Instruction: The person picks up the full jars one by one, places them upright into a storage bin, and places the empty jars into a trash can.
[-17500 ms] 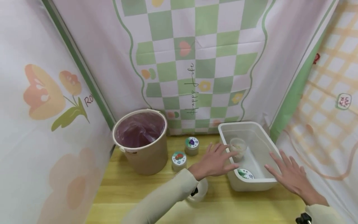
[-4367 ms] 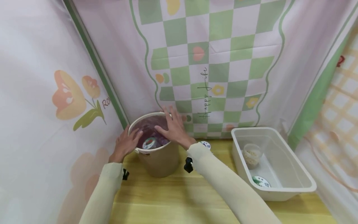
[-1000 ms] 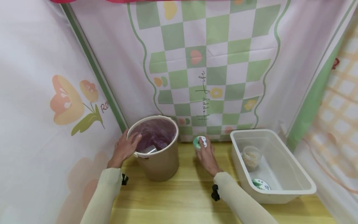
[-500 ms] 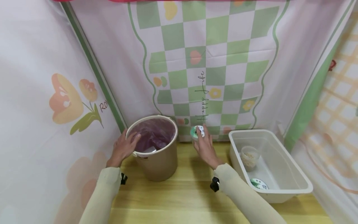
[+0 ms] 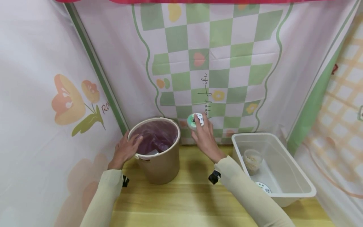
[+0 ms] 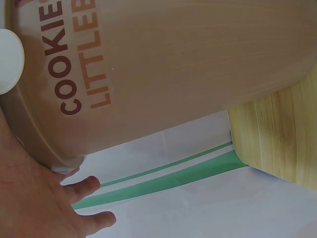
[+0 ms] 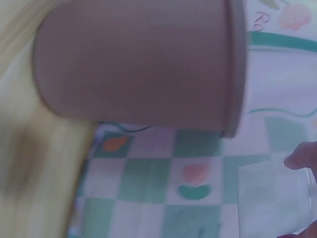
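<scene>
My right hand [image 5: 205, 135] grips a small clear jar [image 7: 270, 196] by its sides, with a finger lying across its green-and-white printed lid [image 5: 191, 121]. The jar is held up above the table, to the right of the trash bin [image 5: 163, 167]. At the bin's left side my left hand [image 5: 123, 151] holds the rim, its thumb over the inside. In the left wrist view two fingertips [image 6: 101, 218] stick out past the rim. Purple liner [image 5: 150, 134] fills the bin, and a pale object [image 5: 153, 152] shows partly inside near the front.
A white tub [image 5: 283, 194] stands on the wooden table [image 5: 170, 205] at the right. In it are a clear cup of pale grains [image 5: 252, 164] and a printed round lid [image 5: 263, 187], partly behind the tub's wall. Patterned curtains [image 5: 221, 63] enclose the back and sides.
A red-printed jar went from the table into the bin, where only a pale part shows. My right hand took the other jar and raised it leftward. My left hand stays at the rim.
</scene>
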Motion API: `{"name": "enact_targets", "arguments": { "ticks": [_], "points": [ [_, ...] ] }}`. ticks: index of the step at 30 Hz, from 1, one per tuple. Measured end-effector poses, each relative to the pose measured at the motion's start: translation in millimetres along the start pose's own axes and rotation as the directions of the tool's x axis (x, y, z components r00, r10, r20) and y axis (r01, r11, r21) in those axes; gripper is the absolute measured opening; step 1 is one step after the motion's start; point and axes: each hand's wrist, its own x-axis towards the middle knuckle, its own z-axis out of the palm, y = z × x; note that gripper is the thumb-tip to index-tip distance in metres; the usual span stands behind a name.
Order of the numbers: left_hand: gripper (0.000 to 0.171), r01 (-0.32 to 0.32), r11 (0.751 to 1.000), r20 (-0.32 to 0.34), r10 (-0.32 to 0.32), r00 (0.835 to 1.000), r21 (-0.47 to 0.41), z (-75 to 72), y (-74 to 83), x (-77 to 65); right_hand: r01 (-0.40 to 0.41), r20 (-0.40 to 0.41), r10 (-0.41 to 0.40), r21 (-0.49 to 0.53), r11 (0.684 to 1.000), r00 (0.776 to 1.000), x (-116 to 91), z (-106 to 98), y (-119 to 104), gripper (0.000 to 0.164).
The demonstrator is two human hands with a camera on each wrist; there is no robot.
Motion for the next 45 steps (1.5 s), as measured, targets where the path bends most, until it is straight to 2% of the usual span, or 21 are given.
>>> {"name": "enact_targets", "arguments": {
  "ticks": [6, 10, 17, 22, 28, 31, 35, 41, 45],
  "points": [
    [0.079, -0.001, 1.000, -0.005, 0.001, 1.000, 0.006, -0.1, -0.1, -0.1, -0.004, 0.010, 0.004, 0.024, 1.000, 1.000, 19.4, -13.9, -34.6, 0.079],
    [0.081, 0.007, 1.000, -0.002, -0.007, 1.000, -0.004, 0.2, -1.0, 0.4, 0.004, 0.034, -0.005, 0.022, 1.000, 0.999, 27.2, -14.2, -57.9, 0.082],
    [0.082, 0.006, 1.000, -0.005, -0.006, 1.000, 0.001, 0.6, -1.0, -0.1, 0.091, 0.093, -0.088, -0.030, 0.995, 0.992, 30.9, 1.4, -92.9, 0.084],
    [0.081, 0.009, 1.000, -0.003, -0.009, 1.000, -0.006, 0.4, -1.2, -0.9, 0.180, 0.103, -0.173, -0.058, 0.982, 0.979, 32.0, 19.2, -108.6, 0.081],
    [0.077, 0.013, 1.000, -0.012, -0.013, 1.000, -0.001, -0.1, 0.4, -1.3, 0.311, 0.094, -0.304, -0.072, 0.948, 0.948, 34.4, 45.7, -108.0, 0.079],
    [0.080, 0.006, 1.000, -0.011, -0.006, 1.000, 0.013, 1.3, 0.7, -0.2, 0.341, 0.111, -0.333, -0.065, 0.938, 0.936, 32.8, 53.9, -100.4, 0.080],
    [0.084, 0.010, 1.000, -0.009, -0.010, 1.000, 0.015, 3.0, 0.6, 0.7, 0.361, 0.172, -0.346, -0.057, 0.931, 0.922, 27.8, 56.8, -89.0, 0.072],
    [0.081, 0.020, 1.000, -0.010, -0.020, 1.000, 0.007, 2.0, -1.3, 1.6, 0.345, 0.265, -0.339, 0.025, 0.938, 0.903, 24.8, 49.2, -80.1, 0.064],
    [0.079, 0.016, 1.000, -0.013, -0.016, 1.000, -0.005, -0.3, -0.8, 1.7, 0.277, 0.344, -0.270, 0.029, 0.960, 0.899, 20.8, 41.7, -76.1, 0.066]
  ]
}}
